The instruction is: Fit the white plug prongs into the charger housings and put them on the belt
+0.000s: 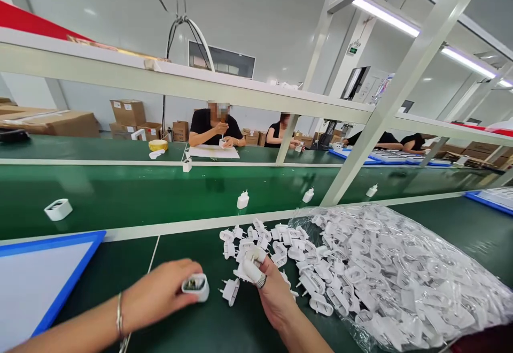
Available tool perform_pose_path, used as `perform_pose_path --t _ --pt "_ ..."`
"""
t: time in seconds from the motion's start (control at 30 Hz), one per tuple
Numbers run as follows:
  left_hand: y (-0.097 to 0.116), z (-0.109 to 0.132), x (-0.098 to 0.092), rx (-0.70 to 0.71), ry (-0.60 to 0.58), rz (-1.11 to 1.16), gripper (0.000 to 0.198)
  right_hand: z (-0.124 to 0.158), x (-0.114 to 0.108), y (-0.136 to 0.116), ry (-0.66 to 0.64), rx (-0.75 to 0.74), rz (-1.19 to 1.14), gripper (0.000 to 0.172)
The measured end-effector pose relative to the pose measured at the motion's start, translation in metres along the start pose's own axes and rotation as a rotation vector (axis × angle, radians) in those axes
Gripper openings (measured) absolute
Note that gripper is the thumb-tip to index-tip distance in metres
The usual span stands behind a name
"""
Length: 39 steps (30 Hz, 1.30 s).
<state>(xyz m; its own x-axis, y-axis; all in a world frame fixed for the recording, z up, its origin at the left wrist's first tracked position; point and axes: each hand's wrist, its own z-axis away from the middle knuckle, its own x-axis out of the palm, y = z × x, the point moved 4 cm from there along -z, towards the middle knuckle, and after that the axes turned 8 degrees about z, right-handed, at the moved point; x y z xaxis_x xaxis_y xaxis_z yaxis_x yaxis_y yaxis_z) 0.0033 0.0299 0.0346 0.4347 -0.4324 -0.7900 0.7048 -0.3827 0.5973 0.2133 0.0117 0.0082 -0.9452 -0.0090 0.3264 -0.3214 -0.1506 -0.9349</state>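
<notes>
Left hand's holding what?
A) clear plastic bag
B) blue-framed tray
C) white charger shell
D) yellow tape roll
C: the left hand wraps around a white charger shell, with its open end facing up.

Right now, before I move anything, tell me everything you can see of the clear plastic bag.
The clear plastic bag lies on the green bench top, to the right of the person's right hand, apparently not touching it. Its thin, crinkled film bulges over a dense mass of white plastic plug parts. Its left edge meets more loose parts; whether it is open cannot be told.
</notes>
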Motion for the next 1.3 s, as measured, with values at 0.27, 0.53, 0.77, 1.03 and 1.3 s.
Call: perform_pose_path --t 0.27,0.53,0.77,1.03,1.3 --pt "-0.004 -0.001 0.045 0.062 0.055 0.407 0.039 0.001 0.013 0.012 -0.100 -0.137 0.335 0.042" --pt "0.000 -0.007 0.053 -0.134 0.068 0.642 0.022 0.009 0.028 0.019 -0.220 -0.437 0.980 0.013" --pt "-0.001 -0.012 0.054 -0.183 0.055 0.674 0.023 0.010 0.029 0.025 -0.238 -0.490 1.396 0.015" --pt "0.000 -0.009 0.056 -0.162 0.066 0.681 0.023 0.010 0.031 0.019 -0.218 -0.546 1.617 0.010" --pt "0.001 -0.006 0.058 -0.094 0.113 0.635 0.018 0.010 0.027 0.043 -0.178 -0.469 1.758 0.017"
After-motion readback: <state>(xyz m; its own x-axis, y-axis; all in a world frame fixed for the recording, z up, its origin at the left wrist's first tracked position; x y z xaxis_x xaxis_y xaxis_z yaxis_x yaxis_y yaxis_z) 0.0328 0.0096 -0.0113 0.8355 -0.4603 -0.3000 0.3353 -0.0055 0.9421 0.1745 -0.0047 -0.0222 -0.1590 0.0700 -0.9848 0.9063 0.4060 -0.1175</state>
